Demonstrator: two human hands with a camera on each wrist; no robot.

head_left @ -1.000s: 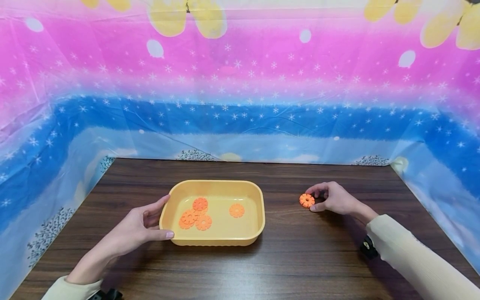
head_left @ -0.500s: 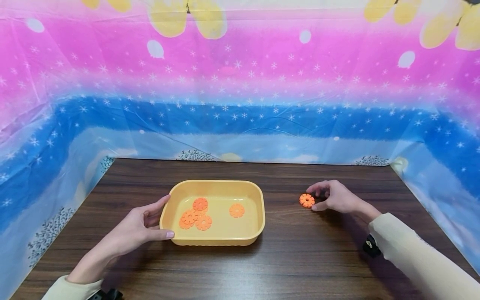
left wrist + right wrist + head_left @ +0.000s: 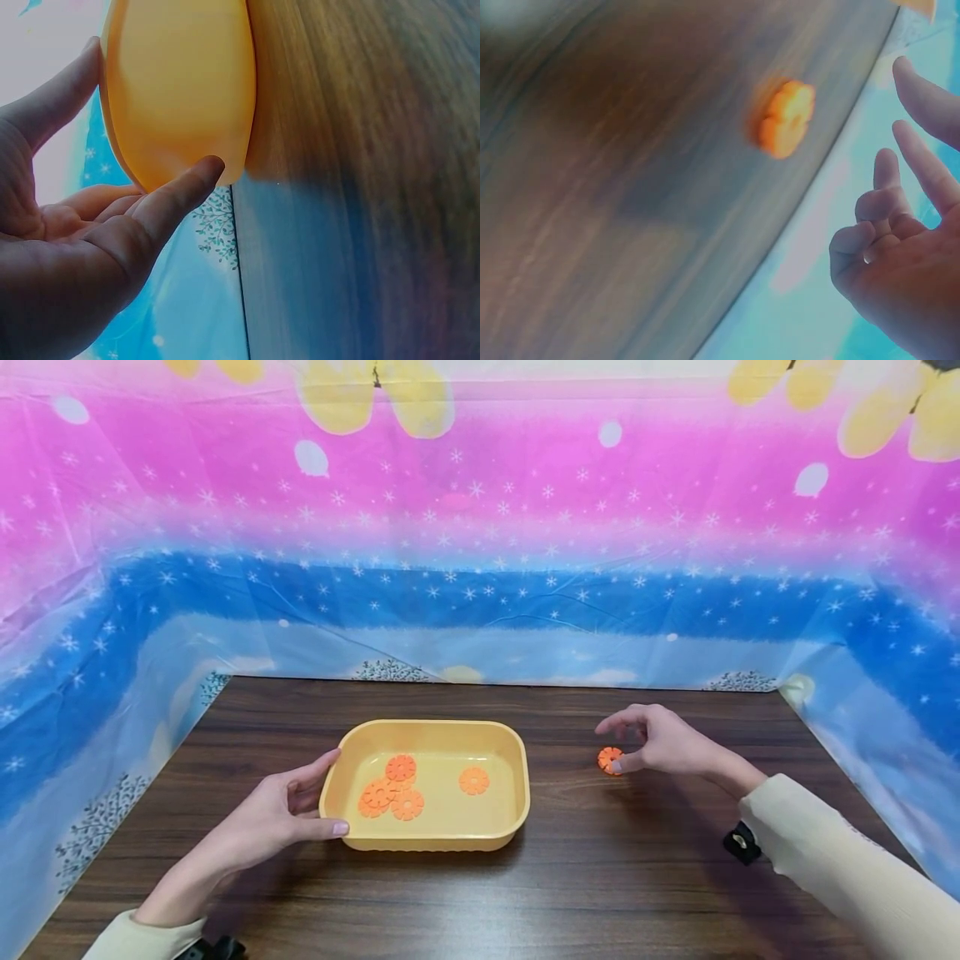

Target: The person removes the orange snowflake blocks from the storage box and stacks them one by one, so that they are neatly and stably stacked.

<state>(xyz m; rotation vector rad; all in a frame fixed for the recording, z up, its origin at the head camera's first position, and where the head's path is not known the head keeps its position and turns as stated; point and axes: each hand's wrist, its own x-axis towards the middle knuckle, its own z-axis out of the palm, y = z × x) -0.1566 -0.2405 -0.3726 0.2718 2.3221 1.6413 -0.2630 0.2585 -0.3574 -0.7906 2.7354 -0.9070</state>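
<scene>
A yellow plastic tray (image 3: 435, 844) sits on the dark wooden table. Several orange notched discs (image 3: 400, 767), flower-like with a centre hole, lie inside, most overlapping at the left and one apart (image 3: 474, 781). My left hand (image 3: 264, 822) holds the tray's left end, fingers at the rim and thumb at the near corner; that grip also shows on the tray (image 3: 180, 82) in the left wrist view. Right of the tray, another orange disc (image 3: 787, 120) rests on the table. My right hand (image 3: 667, 742) hovers over it, fingers spread and holding nothing; the thumb partly covers the disc in the head view.
The wooden table (image 3: 570, 893) reaches back to a printed cloth backdrop (image 3: 480, 585), which also hangs along both sides. A dark wrist device (image 3: 741, 843) shows beneath the right sleeve.
My right hand has let go of the orange disc and lifted a little, its fingers spreading away. The disc stays at almost the same spot. The left hand and tray have not moved.
</scene>
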